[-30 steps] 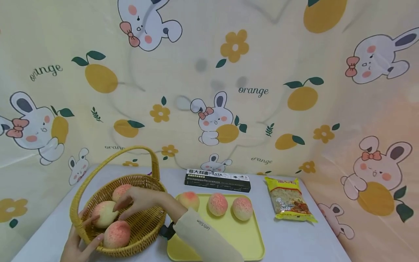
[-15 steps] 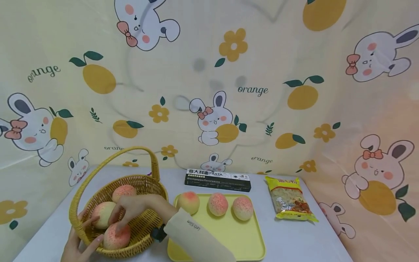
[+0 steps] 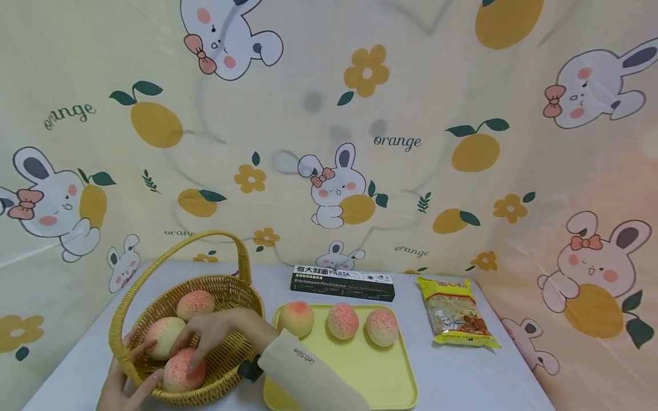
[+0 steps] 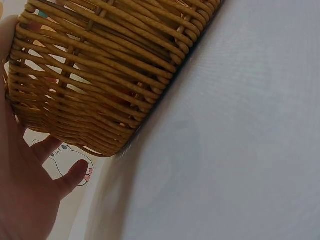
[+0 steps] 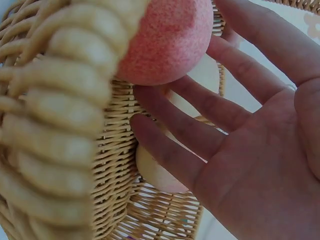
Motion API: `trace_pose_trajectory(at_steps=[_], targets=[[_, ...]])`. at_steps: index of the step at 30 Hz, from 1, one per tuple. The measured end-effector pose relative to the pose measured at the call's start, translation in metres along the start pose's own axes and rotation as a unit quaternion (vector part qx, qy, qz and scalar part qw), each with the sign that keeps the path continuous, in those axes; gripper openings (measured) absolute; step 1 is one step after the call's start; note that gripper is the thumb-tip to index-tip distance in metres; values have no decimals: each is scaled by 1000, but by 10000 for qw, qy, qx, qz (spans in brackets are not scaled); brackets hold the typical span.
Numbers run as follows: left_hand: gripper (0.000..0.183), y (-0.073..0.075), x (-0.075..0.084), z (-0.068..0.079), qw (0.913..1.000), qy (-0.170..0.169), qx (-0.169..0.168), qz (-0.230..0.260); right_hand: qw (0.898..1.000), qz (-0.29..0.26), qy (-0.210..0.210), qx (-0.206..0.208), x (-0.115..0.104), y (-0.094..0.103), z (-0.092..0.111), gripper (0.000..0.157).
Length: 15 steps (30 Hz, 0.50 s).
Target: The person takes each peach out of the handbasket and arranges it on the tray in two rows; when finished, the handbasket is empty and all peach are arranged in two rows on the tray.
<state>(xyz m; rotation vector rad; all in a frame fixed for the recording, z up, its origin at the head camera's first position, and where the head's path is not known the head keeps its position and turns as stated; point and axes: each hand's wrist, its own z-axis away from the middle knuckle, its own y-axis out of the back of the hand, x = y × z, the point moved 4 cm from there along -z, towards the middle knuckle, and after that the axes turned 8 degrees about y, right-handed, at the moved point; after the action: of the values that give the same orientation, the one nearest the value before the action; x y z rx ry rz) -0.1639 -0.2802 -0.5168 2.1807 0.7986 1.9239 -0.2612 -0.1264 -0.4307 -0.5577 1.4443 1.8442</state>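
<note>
A wicker basket (image 3: pixel 233 374) with a tall handle stands at the left of the table, holding pink and cream peaches. My left hand (image 3: pixel 120 385) grips its near left rim, thumb and fingertips over the edge; the left wrist view shows other fingers spread beside the woven wall (image 4: pixel 100 80). Inside the basket, my right hand (image 3: pixel 213 331) has its thumb and fingers around the front peach (image 3: pixel 180 374). The right wrist view shows these fingers reaching along that peach (image 5: pixel 167 40). A paler peach (image 3: pixel 164 337) lies just behind it, and another pink peach (image 3: pixel 195 304) farther back.
Right of the basket is a yellow tray (image 3: pixel 385 377) with three peaches (image 3: pixel 342 321) along its far side; my right forearm crosses it. A black pasta box (image 3: pixel 341 285) lies behind. A yellow-edged food bag (image 3: pixel 457 314) lies at the right.
My right hand has moved from the paler peach at the back toward me, down onto the front peach. The left hand has stayed at the basket's rim.
</note>
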Motion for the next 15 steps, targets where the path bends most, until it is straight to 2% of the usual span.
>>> trace_pose_trajectory(at_steps=[3,6,10,15], targets=[[63,-1,1,0,9999,-125,-17,-68,9999,-138,-34,-30,1,-2,-1,52],[71,-1,2,0,9996,-247,21,-136,9995,-290,-105,-22,2,-2,-2,54],[88,-1,2,1,9999,-104,23,-57,9994,-320,-134,-51,4,-3,-3,55],[85,0,1,3,10000,-13,-49,-61,9993,-345,-21,-160,2,-5,-4,59]])
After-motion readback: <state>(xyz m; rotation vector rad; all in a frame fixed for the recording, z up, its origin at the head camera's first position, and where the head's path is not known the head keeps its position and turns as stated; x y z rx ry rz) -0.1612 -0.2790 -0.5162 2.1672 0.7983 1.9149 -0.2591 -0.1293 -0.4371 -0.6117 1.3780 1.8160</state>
